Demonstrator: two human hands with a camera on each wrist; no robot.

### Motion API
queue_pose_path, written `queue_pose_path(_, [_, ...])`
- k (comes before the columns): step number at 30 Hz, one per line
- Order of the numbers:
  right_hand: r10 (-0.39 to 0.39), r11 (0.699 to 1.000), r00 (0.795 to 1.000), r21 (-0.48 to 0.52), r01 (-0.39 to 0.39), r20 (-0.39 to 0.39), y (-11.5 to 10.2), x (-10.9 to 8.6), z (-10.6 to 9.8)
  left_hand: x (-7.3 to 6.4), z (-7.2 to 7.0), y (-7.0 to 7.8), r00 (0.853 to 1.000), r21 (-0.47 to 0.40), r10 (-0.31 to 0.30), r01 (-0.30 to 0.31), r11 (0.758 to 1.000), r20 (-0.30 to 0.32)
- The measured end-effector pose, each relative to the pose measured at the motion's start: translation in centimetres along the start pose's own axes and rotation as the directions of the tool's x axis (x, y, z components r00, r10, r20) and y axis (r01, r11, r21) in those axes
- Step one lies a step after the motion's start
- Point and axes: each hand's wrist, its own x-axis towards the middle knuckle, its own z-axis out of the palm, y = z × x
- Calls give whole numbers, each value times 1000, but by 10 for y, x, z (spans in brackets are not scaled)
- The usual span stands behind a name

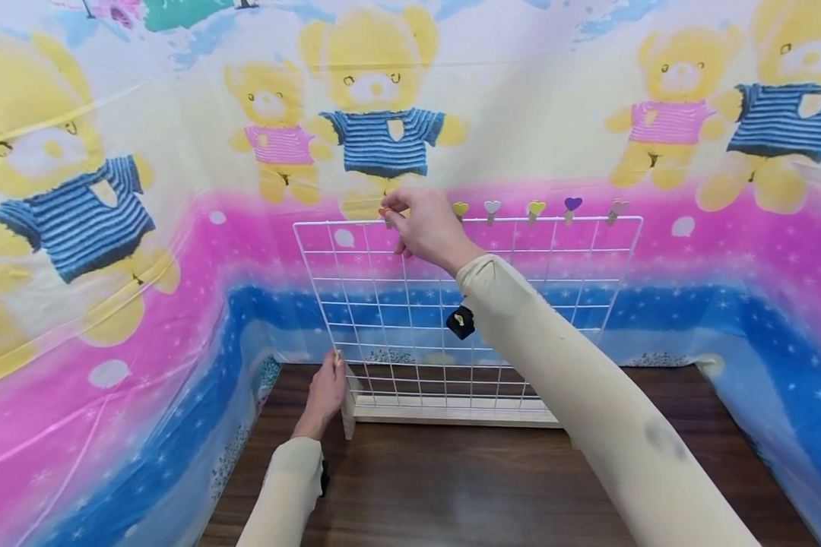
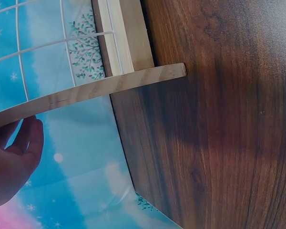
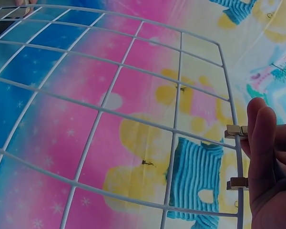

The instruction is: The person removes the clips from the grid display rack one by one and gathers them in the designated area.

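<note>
My right hand is at the top wire of a white wire grid, left of its middle. Its thumb and fingertips pinch a small wooden clothespin with an orange heart. In the right wrist view that clothespin straddles the grid's edge wire, with a second clothespin close by. Lower down, my left hand grips the left wooden side post of the stand. The left wrist view has the fingers bent against this post, the thumb hidden.
Along the top wire stand more heart clothespins: yellow, white, another yellow, purple and a pale pinkish one. The stand's wooden base bar rests on a dark wooden table. A bear-print cloth hangs behind.
</note>
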Motion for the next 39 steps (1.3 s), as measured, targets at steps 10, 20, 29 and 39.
queue_pose_path(10, [1, 996, 999, 89, 2, -37, 1, -2, 1, 0, 0, 1, 1000, 2, -16, 16, 1000, 11])
queue_pose_path(20, [-21, 983, 994, 180, 40, -108, 2, -5, 3, 0, 1, 3, 1000, 3, -14, 14, 1000, 6])
queue_pose_path(29, [-48, 966, 997, 253, 60, -55, 0, -13, -8, 1, 3, 1, 1000, 7, 8, -8, 1000, 5])
queue_pose_path(39, [-108, 981, 991, 172, 94, 73, 14, -49, -20, 1, 2, -3, 1000, -6, 3, -3, 1000, 8])
